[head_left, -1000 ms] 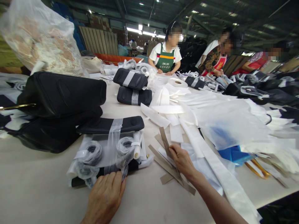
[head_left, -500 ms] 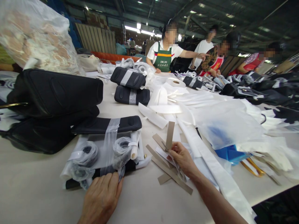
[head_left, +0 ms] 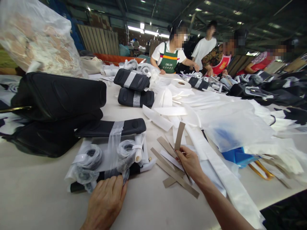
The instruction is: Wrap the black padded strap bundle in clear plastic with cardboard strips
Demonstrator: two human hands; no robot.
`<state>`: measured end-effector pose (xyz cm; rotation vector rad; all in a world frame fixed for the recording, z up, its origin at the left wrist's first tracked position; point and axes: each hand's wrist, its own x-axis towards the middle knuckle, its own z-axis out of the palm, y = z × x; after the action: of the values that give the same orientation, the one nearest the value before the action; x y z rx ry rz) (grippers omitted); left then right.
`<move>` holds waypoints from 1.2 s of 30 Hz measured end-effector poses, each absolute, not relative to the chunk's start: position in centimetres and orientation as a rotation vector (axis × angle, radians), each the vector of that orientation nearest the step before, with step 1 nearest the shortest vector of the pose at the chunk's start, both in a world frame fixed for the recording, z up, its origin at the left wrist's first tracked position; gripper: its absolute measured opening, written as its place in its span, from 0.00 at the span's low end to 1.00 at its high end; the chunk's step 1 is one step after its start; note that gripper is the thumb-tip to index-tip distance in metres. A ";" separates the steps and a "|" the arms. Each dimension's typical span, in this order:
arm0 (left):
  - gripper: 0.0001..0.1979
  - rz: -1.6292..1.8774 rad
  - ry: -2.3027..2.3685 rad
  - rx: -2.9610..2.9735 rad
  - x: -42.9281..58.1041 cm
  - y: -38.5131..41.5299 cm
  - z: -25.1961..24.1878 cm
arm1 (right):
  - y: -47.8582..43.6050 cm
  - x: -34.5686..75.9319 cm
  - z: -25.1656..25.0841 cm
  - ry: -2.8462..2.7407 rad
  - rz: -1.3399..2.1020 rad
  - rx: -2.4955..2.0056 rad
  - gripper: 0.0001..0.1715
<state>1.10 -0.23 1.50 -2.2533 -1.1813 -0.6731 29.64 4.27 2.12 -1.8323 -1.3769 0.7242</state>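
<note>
My left hand (head_left: 105, 199) is closed over the near edge of a black bag (head_left: 112, 128), its thumb against clear plastic there. A band of translucent plastic wraps the bag's middle. Two plastic-wrapped strap coils (head_left: 89, 156) lie on it, along with a small white roll (head_left: 138, 148). In my right hand (head_left: 190, 163), thumb and fingers pinch a grey-brown strip (head_left: 179, 135) that stands up, leaning right. A second thin strip shows edge-on in the same grip. Beneath that hand, several loose grey-brown strips (head_left: 177, 180) lie crossed on the table, with a white one among them.
Black bags (head_left: 62, 95) are stacked at left, beneath a clear sack of scraps (head_left: 45, 41). Two banded black bags (head_left: 135, 97) sit farther back. White sheets (head_left: 216, 108) cover the right side, near orange-handled scissors (head_left: 262, 171). Several co-workers (head_left: 171, 60) stand across the table (head_left: 153, 210).
My right hand has risen slightly from the loose strips, and its upright strip now tilts right. My left hand stays on the bag. A co-worker's pointing arm has come down.
</note>
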 end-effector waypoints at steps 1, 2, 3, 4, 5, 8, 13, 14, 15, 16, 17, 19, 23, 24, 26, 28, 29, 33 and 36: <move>0.09 -0.667 -1.180 -2.252 1.1 -0.2 1.5 | 4.4 29.6 2.1 -1.413 0.651 -1.853 0.14; 0.09 -0.662 -1.182 -2.251 1.2 -0.2 1.5 | 4.6 29.6 2.1 -1.451 0.574 -1.870 0.14; 0.09 -0.658 -1.181 -2.252 1.2 -0.2 1.6 | 4.6 29.6 2.1 -1.488 0.499 -1.881 0.15; 0.09 -0.657 -1.183 -2.251 1.2 -0.2 1.6 | 4.6 29.6 2.2 -1.526 0.434 -1.887 0.17; 0.09 -0.657 -1.184 -2.250 1.2 -0.2 1.6 | 4.5 29.6 2.4 -1.563 0.382 -1.889 0.18; 0.10 -0.657 -1.186 -2.246 1.2 -0.3 1.5 | 3.3 29.9 2.9 -1.663 0.295 -1.890 0.14; 0.08 -0.661 -1.173 -2.251 1.2 -0.2 1.4 | 0.7 29.5 2.6 -2.061 0.120 -1.993 0.06; 0.08 -0.663 -1.175 -2.250 1.2 -0.2 1.4 | 0.5 29.3 2.3 -2.164 0.019 -2.036 0.05; 0.08 -0.659 -1.176 -2.252 1.2 -0.2 1.3 | 0.4 28.9 1.9 -2.238 -0.082 -2.073 0.05; 0.08 -0.655 -1.179 -2.255 1.1 -0.2 1.3 | 0.4 28.6 1.6 -2.275 -0.159 -2.099 0.05; 0.07 -0.651 -1.181 -2.258 1.1 -0.2 1.3 | 0.5 28.3 1.2 -2.287 -0.210 -2.113 0.06; 0.07 -0.645 -1.185 -2.262 1.0 -0.2 1.2 | 0.8 27.8 0.7 -2.293 -0.256 -2.118 0.07; 0.07 -0.637 -1.182 -2.260 0.9 -0.3 1.1 | 1.1 27.4 0.6 -2.317 -0.327 -2.095 0.09; 0.08 -0.643 -1.183 -2.256 1.0 -0.3 1.2 | 1.2 27.4 0.7 -2.311 -0.340 -2.092 0.10; 0.09 -0.666 -1.189 -2.246 1.1 -0.2 1.4 | 1.4 27.5 0.9 -2.287 -0.357 -2.090 0.10; 0.09 -0.682 -1.179 -2.245 1.2 -0.2 1.5 | 1.7 27.8 1.2 -2.258 -0.355 -2.080 0.11; 0.09 -0.681 -1.173 -2.246 1.2 -0.2 1.6 | 1.9 27.9 1.3 -2.242 -0.348 -2.073 0.11; 0.08 -0.670 -1.159 -2.252 1.1 -0.2 1.5 | 2.5 28.4 1.8 -2.181 -0.274 -2.025 0.09; 0.08 -0.690 -1.165 -2.254 1.1 -0.2 1.3 | 2.7 28.5 1.9 -2.158 -0.176 -1.955 0.09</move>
<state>1.08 -0.18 1.27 -2.2544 -1.1651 -0.6897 28.53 2.68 1.93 -1.9549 -2.1579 -0.1760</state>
